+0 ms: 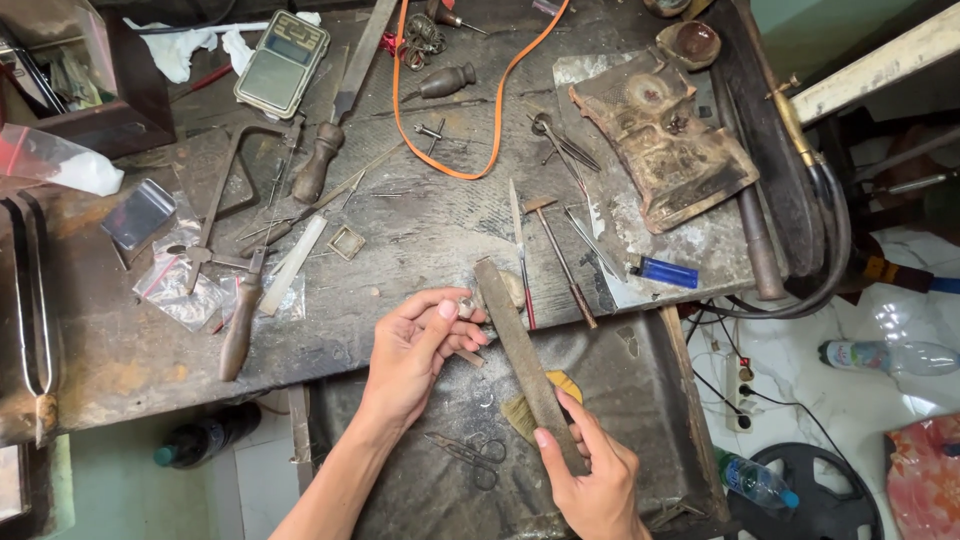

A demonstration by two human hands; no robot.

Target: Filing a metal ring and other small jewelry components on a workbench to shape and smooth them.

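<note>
Left hand [415,350] is reaching over the bench [420,240] front edge, fingers pinching a small silver ring [466,306] against the flat file [525,360]. Right hand [595,480] is gripping the file's lower end, fingers wrapped shut around it. File's long axis is running diagonally, far tip pointing up-left toward the bench. Drawer tray [640,370] below is holding small scissors [470,452] and a brush [525,415].
</note>
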